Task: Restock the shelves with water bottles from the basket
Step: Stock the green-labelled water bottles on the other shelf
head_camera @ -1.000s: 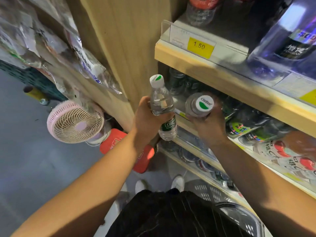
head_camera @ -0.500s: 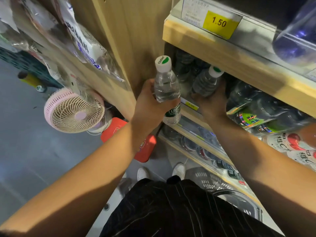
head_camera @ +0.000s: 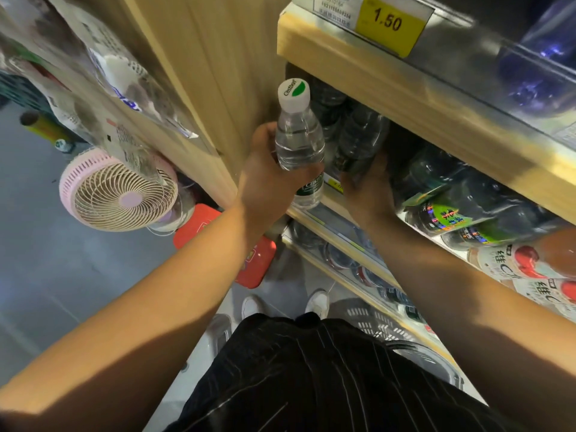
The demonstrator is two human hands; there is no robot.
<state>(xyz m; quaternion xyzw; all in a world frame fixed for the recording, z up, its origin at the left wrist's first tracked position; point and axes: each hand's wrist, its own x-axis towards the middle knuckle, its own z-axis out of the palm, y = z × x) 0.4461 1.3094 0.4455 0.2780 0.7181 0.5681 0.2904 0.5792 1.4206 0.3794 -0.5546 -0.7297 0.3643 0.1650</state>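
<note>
My left hand (head_camera: 268, 179) grips a clear water bottle (head_camera: 298, 141) with a white and green cap, upright just in front of the middle shelf's left end. My right hand (head_camera: 367, 188) reaches under the upper shelf board (head_camera: 405, 88) and holds a second water bottle (head_camera: 361, 135) inside the dark shelf, among other bottles standing there. Its cap is hidden in the shadow. The grey basket (head_camera: 386, 328) sits on the floor by my feet, partly hidden by my clothes and right arm.
A wooden side panel (head_camera: 218, 73) stands left of the shelf, with hanging plastic packets (head_camera: 124, 88). A pink fan (head_camera: 117, 194) and a red box (head_camera: 249, 260) lie lower left. Green-labelled bottles (head_camera: 452, 213) fill the shelf to the right. A yellow 1.50 price tag (head_camera: 389, 21) is above.
My right hand has pushed its bottle from in front of the shelf deep into it. My left hand has stayed beside the shelf edge with its bottle.
</note>
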